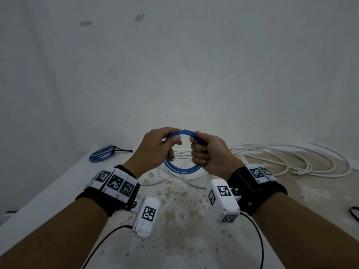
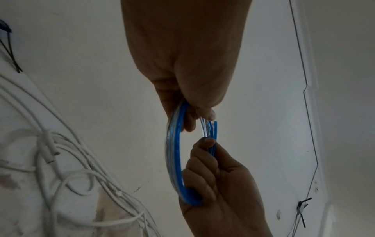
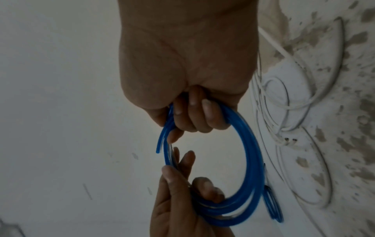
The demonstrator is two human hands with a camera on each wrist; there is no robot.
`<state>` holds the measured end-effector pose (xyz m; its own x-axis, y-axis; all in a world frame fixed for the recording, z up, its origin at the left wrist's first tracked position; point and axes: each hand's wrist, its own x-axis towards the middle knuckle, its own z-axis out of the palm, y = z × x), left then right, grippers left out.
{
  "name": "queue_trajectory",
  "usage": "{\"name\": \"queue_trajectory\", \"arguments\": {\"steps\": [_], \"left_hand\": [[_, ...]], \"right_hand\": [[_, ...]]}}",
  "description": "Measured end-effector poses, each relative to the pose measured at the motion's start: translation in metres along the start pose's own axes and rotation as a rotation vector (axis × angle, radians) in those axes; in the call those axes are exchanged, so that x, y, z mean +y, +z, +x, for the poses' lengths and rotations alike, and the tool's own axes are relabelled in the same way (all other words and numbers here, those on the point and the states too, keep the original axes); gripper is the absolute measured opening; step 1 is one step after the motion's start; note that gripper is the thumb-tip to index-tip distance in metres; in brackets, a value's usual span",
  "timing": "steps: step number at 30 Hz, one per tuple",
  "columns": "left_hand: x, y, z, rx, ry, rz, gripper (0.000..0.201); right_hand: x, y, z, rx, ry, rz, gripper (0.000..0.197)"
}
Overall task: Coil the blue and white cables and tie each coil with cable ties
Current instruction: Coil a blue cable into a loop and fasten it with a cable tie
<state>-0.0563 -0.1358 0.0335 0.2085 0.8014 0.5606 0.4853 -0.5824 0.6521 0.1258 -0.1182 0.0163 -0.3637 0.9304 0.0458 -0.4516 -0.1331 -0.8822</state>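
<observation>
Both hands hold a small coil of blue cable (image 1: 179, 169) upright above the table. My left hand (image 1: 172, 146) pinches its left side between thumb and fingers. My right hand (image 1: 196, 150) is closed around its right side, fingers curled through the loop. In the left wrist view the blue coil (image 2: 174, 152) hangs from my left hand (image 2: 192, 118), with the right hand (image 2: 207, 168) below. In the right wrist view my right hand (image 3: 188, 121) grips the blue coil (image 3: 251, 152), and a loose end sticks out. White cable (image 1: 250, 146) lies loose on the table behind.
A second blue coil (image 1: 103, 152), bound with a black cable tie, lies at the table's back left corner. The stained white table (image 1: 174, 220) meets a bare wall behind. Part of a black loop (image 1: 354, 212) shows at the right edge. Loose white cable (image 3: 284, 112) spreads to the right.
</observation>
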Motion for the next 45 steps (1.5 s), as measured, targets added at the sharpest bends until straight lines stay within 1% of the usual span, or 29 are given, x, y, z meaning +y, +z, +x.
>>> {"name": "queue_trajectory", "arguments": {"steps": [3,6,9,12,15,17,18,19,21,23,25,27,28,30,34,38,42,45], "left_hand": [[-0.001,0.003,0.0,0.123,0.012,-0.014,0.021],[0.001,0.003,0.004,0.175,0.015,-0.015,0.023],[0.003,0.003,0.007,0.142,-0.02,0.012,0.027],[0.005,0.006,0.008,0.113,-0.089,0.035,0.029],[0.002,0.007,0.008,0.077,-0.169,0.044,0.029],[0.004,0.008,0.008,0.039,-0.2,-0.01,0.029],[0.006,0.009,0.007,0.022,-0.193,-0.012,0.03],[0.007,0.01,0.006,0.01,-0.167,0.032,0.031],[0.009,0.012,0.005,0.0,-0.086,0.198,0.028],[0.006,0.012,0.005,0.011,-0.03,0.286,0.024],[0.003,0.013,0.005,0.028,-0.011,0.291,0.021],[0.002,0.015,0.004,0.056,-0.002,0.279,0.019],[0.002,0.016,0.003,0.071,0.007,0.284,0.019],[0.002,0.02,0.001,0.084,0.013,0.292,0.019],[0.0,0.026,0.001,0.071,-0.02,0.239,0.014],[0.004,0.029,0.001,0.019,0.012,0.279,0.016],[0.007,0.035,0.001,0.0,0.02,0.291,0.014],[0.01,0.043,0.003,-0.019,0.012,0.296,0.019]], "right_hand": [[0.001,0.007,-0.002,0.013,-0.022,-0.083,0.044],[-0.001,0.013,-0.002,0.032,-0.055,-0.142,0.044],[-0.001,0.015,-0.002,0.047,-0.053,-0.156,0.036],[0.001,0.016,-0.002,0.047,-0.055,-0.176,0.028],[0.003,0.014,-0.003,0.037,-0.093,-0.253,0.026],[0.004,0.013,-0.002,0.044,-0.127,-0.311,0.028],[0.004,0.013,-0.002,0.053,-0.145,-0.337,0.029],[0.005,0.013,-0.002,0.064,-0.164,-0.361,0.03],[0.005,0.014,-0.001,0.086,-0.197,-0.408,0.031],[0.006,0.014,-0.002,0.104,-0.208,-0.443,0.032],[0.005,0.014,-0.002,0.13,-0.171,-0.415,0.035],[0.005,0.012,-0.002,0.142,-0.097,-0.377,0.045],[0.005,0.01,-0.002,0.138,-0.063,-0.388,0.049],[0.004,0.007,-0.004,0.12,-0.023,-0.43,0.05],[0.002,0.001,-0.006,0.115,-0.048,-0.458,0.047],[0.001,-0.008,-0.008,0.138,-0.086,-0.494,0.045],[0.002,-0.018,-0.011,0.139,-0.086,-0.449,0.043],[0.0,-0.021,-0.013,0.141,-0.094,-0.431,0.035]]}}
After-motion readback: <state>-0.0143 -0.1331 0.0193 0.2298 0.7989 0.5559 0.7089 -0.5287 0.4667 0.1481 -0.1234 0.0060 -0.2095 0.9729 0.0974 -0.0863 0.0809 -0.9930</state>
